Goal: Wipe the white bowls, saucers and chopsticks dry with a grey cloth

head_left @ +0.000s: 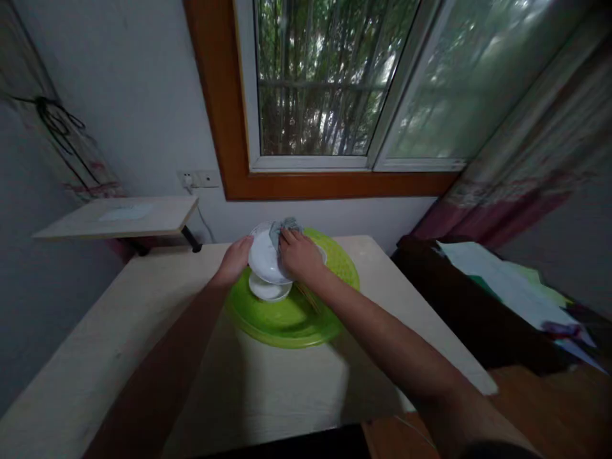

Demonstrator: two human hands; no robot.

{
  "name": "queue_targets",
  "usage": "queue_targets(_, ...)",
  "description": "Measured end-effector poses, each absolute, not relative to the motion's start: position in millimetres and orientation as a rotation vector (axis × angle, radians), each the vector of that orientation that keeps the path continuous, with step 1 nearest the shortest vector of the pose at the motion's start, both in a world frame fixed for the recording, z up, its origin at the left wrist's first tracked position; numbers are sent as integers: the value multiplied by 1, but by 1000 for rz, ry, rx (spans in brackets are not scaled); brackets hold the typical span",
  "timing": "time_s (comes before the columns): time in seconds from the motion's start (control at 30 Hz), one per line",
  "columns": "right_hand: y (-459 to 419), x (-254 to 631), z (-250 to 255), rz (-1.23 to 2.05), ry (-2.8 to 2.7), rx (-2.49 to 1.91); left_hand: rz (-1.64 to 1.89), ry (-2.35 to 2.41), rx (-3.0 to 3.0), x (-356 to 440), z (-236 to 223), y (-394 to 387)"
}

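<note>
1. White round glossy plate [262, 262] is tilted over the far-left edge of the round lime-green plastic tray [287, 339]; I have its left rim clamped in my left hand [234, 260].
2. Lower down, a small white shallow dish [268, 292] sits toward the tray's left edge, untouched by either hand.
3. With my right hand [301, 256] I clutch a crumpled grey cloth [282, 231] against the plate: wiping looks under way, unfinished.
4. Thin yellowish sticks [307, 298] lie nearer the tray's right edge; whether these or the dish are done, I cannot tell.
</note>
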State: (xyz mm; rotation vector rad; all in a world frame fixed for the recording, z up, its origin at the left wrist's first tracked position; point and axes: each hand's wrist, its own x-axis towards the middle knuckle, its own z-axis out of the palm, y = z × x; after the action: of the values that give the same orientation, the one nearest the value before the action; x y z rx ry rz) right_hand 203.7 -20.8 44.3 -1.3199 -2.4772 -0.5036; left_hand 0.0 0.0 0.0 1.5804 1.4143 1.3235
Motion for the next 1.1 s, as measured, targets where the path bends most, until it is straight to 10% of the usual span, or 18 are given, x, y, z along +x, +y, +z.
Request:
queue_targets(0.33,-38,223,50,-249,-2602,-1463,1458,1402,1410,4,6,-7)
queue_targets(0.67,-26,215,37,254,-2654,-663,1471,1318,1373,6,-3,0)
queue_targets(1.1,-9,206,28,-206,-2509,-842,1330,1189,1552,8,-1,4)
